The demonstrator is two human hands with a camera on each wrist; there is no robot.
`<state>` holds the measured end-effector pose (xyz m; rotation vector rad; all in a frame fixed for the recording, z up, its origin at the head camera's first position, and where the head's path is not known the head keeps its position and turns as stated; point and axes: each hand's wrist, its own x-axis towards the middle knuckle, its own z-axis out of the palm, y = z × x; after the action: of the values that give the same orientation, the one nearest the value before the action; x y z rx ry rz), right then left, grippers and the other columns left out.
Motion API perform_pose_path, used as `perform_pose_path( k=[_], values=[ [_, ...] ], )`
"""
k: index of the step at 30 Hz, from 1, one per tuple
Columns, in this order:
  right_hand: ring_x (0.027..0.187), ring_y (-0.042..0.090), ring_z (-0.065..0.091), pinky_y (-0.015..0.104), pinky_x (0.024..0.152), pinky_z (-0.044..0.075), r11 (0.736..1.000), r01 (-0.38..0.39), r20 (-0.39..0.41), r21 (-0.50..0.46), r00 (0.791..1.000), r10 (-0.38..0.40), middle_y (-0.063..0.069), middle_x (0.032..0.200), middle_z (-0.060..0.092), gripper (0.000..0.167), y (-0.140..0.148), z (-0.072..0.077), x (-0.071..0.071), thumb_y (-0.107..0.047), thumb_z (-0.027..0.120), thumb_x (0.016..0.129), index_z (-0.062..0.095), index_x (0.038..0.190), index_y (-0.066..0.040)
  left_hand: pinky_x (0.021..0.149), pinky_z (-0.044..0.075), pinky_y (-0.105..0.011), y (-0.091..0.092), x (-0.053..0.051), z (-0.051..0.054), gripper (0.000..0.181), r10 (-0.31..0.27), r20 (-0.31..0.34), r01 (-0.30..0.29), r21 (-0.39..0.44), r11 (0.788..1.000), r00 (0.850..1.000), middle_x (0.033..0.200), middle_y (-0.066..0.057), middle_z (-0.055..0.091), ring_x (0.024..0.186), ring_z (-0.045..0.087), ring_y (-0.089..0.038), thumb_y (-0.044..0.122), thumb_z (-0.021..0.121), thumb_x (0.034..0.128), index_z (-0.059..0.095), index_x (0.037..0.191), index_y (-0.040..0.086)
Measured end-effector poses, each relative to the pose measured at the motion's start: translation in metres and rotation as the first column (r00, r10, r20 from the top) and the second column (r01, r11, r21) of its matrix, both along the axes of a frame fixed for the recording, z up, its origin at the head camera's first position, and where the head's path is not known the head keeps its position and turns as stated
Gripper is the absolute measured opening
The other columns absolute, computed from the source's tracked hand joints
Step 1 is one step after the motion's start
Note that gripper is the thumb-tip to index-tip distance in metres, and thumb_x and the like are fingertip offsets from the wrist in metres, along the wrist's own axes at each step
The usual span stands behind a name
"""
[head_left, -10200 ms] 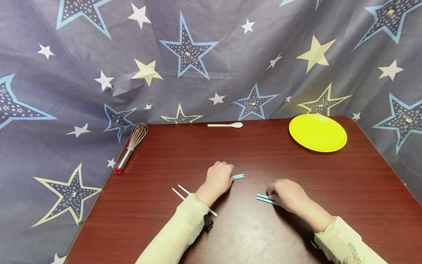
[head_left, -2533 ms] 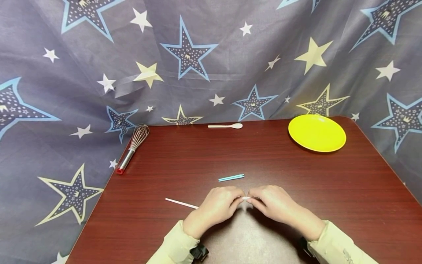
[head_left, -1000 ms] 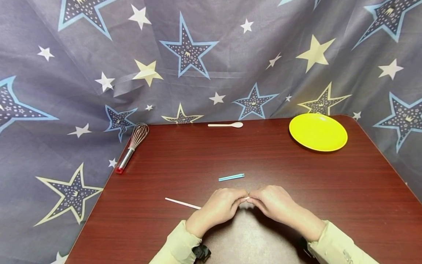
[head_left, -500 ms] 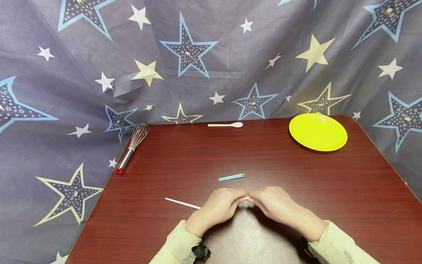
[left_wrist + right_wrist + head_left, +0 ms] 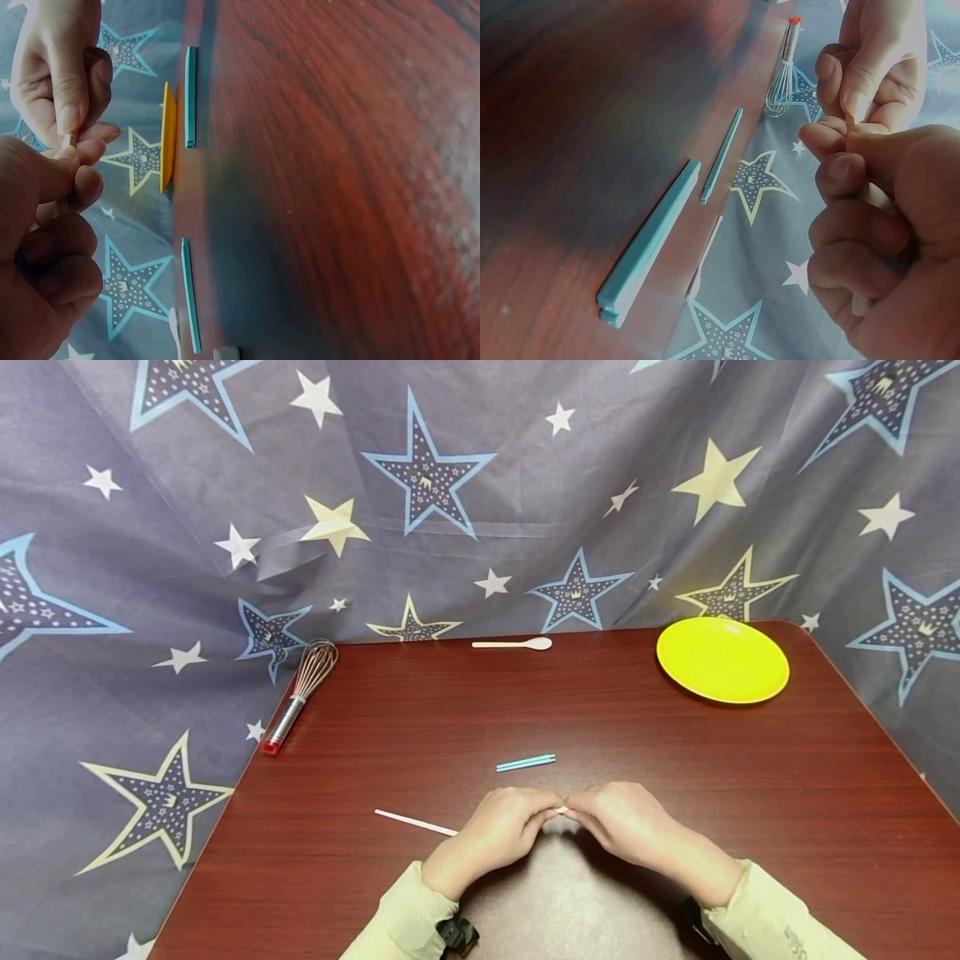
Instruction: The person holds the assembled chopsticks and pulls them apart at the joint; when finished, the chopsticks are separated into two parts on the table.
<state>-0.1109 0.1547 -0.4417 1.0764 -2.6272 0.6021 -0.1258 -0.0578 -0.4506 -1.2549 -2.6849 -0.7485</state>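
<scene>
In front of me my two hands meet fingertip to fingertip over the table (image 5: 360,727). My left hand (image 5: 504,827) pinches one end of a slim white chopstick (image 5: 70,140) between thumb and fingers. My right hand (image 5: 637,827) pinches the same chopstick close by, with part of it showing below its curled fingers in the right wrist view. Most of its length is hidden by the hands. A second white chopstick (image 5: 412,821) lies by my left wrist, partly covered. Beyond the hands lies a pair of short blue sticks (image 5: 527,763); another blue pair (image 5: 649,244) shows in the right wrist view.
A yellow plate (image 5: 722,660) stands at the back right. The white spoon (image 5: 517,644) lies along the back edge, and a whisk (image 5: 300,697) with a red handle end rests at the left edge. Behind hangs a grey star-patterned cloth (image 5: 465,568).
Ten seconds ago my hands were at the two blue pairs, and two white chopsticks lay on the table. My hands since came together with one white chopstick; they barely moved over the last second.
</scene>
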Motion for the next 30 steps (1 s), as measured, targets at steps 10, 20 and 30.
perform_pose_path(
  k=[10, 20, 30],
  values=[
    [0.052, 0.003, 0.041, 0.028, 0.047, 0.038, 1.000, -0.020, -0.010, -0.002, 1.000, 0.020, -0.015, 0.061, 0.045, 0.031, 0.0020, 0.0011, 0.0003, -0.021, 0.067, 0.091, 0.046, 0.067, -0.022, 0.067, 0.050, -0.029, 0.0009, -0.0016, -0.0017, 0.012, -0.025, 0.005, 0.025, 0.001, 1.000, 1.000, 0.089, 0.011, 0.068, 0.075, 0.060, -0.005, 0.023, 0.056, 0.0984, 0.069, 0.100, 0.021],
    [0.052, 0.009, 0.046, 0.032, 0.046, 0.040, 0.998, 0.027, -0.028, 0.051, 0.999, -0.025, -0.014, 0.062, 0.047, 0.029, -0.0004, -0.0004, 0.0026, -0.023, 0.065, 0.091, 0.046, 0.070, -0.022, 0.055, 0.041, -0.027, 0.0062, 0.0015, -0.0021, 0.020, 0.013, -0.013, -0.015, -0.092, 0.996, 1.000, 0.068, 0.012, 0.047, 0.061, 0.046, -0.006, 0.029, 0.052, 0.1001, 0.058, 0.086, 0.017],
    [0.052, 0.007, 0.046, 0.031, 0.046, 0.039, 0.999, -0.011, -0.004, 0.037, 1.000, 0.011, -0.013, 0.063, 0.051, 0.026, 0.0008, -0.0007, 0.0027, -0.021, 0.065, 0.091, 0.048, 0.072, -0.021, 0.066, 0.049, -0.027, 0.0034, 0.0008, 0.0005, 0.012, -0.026, 0.000, 0.026, -0.045, 0.999, 1.000, 0.073, 0.010, 0.060, 0.068, 0.056, -0.006, 0.016, 0.059, 0.0959, 0.071, 0.093, 0.016]
  ],
)
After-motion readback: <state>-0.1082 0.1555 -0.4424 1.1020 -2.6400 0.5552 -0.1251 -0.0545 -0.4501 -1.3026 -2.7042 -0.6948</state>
